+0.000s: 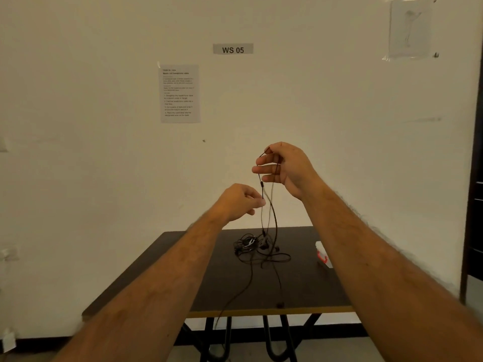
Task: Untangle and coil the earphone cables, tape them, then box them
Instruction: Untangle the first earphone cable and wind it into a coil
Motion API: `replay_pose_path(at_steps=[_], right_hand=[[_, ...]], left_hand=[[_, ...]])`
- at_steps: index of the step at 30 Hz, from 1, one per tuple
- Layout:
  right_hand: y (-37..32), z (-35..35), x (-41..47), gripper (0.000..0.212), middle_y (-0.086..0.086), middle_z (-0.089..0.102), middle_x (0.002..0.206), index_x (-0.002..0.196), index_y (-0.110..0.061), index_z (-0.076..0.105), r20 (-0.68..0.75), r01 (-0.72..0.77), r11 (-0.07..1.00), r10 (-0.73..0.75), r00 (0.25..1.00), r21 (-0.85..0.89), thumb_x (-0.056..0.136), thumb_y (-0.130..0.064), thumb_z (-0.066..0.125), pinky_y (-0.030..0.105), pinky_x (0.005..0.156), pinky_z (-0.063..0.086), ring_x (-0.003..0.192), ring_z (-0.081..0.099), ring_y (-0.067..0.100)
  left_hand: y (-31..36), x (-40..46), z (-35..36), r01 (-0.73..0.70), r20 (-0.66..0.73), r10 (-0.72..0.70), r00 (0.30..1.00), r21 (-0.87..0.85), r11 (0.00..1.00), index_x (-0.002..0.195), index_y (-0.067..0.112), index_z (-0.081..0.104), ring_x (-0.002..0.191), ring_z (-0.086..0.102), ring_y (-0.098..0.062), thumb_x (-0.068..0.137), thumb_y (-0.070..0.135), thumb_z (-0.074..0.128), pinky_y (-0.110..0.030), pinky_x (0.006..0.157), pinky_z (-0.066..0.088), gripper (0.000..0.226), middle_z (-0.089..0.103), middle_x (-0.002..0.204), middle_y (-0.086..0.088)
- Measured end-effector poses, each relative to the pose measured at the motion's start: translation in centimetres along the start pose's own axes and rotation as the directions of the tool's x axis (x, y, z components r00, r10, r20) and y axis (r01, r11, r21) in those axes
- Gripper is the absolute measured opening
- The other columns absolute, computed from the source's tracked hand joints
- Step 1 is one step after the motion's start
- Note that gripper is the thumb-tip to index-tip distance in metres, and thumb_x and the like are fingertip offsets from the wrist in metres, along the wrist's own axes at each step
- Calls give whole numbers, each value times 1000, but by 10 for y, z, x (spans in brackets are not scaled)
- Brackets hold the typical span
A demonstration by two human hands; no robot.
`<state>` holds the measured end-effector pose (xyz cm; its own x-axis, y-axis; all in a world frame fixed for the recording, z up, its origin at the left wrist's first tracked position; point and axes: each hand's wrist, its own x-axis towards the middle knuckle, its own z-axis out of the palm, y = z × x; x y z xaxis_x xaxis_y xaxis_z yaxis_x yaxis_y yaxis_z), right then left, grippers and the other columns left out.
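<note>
Two bare forearms are reaching forward from the lower corners, both hands raised above the surface. The left hand (241,201) is pinching a thin black cable (262,190) between thumb and fingertips, just beside a small, dark, cylindrical junction on the strand, with its other fingers curled in. The right hand (283,167) is sitting higher and slightly farther, its thumb and forefinger pinching the top of the same cable where it is bending into a small loop, while the remaining fingers are sticking out loosely to the left. From the hands, slim glossy strands are hanging down in long curves, one pale and the others black.

Below them, the strands are running into a tangled heap of earphone cables (254,246) lying near the middle of the surface (183,270), which is a dark, matte, rectangular top with a yellowish front edge and black bent-tube legs. One strand is trailing over the near edge. At the right side a white object with a red part (323,256) is lying, too blurred to identify.

Behind, a plain cream wall is carrying a grey sign (233,49) reading "WS 05", a printed instruction sheet (179,94) whose small text is mostly illegible, and a taped-up paper (410,28) at upper right.
</note>
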<state>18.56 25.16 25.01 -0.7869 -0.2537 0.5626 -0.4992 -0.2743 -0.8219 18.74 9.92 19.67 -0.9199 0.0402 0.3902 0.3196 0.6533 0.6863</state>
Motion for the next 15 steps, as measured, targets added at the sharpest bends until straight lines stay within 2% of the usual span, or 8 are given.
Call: replay_pose_path(at_steps=[2,4,7,10,12,15], right_hand=[[1,-2,1,22,11,72,83,96,-7,55,-1,-10,1000,10,1000,12,102,-18,37,32,59,55,82,73,33],[1,-4,2,20,10,72,83,97,-8,55,-15,-14,999,13,1000,-31,101,-18,38,31,57,54,80,73,31],[6,-7,1,16,10,71,83,99,-10,58,-52,-16,970,4,999,-241,101,-18,45,29,54,51,69,72,24],[15,-7,0,10,10,70,84,99,-9,62,-49,-7,889,-17,999,-458,97,-15,55,31,56,52,65,70,19],[21,-7,0,9,8,71,86,98,-11,64,-44,-21,823,-5,999,-567,93,-17,61,32,62,55,72,72,19],[27,-6,4,9,4,70,90,94,-14,65,-71,-24,748,-31,997,-663,90,-22,66,35,72,55,82,70,19]], left_hand=[[3,-2,2,0,-21,-2,1000,-90,996,98,14,69,80,69,-11,94,26,62,-28,72,49,14,71,98,-2],[6,-3,1,16,-32,-23,999,-219,976,97,13,65,80,70,-14,97,23,53,-33,74,50,15,72,98,-4],[13,-4,-3,33,-55,-59,997,-393,919,97,12,64,74,70,-16,99,21,51,-34,70,56,15,72,90,-6],[21,-6,-6,63,-53,-109,993,-540,839,102,9,64,71,69,-18,99,19,53,-30,60,58,15,69,85,-7],[25,-6,-8,57,-64,-120,991,-601,797,102,9,64,70,69,-17,99,18,53,-29,58,56,14,68,84,-6],[29,-5,-12,27,-113,-113,987,-580,814,101,13,64,73,68,-17,99,19,53,-28,60,56,13,66,85,-5]])
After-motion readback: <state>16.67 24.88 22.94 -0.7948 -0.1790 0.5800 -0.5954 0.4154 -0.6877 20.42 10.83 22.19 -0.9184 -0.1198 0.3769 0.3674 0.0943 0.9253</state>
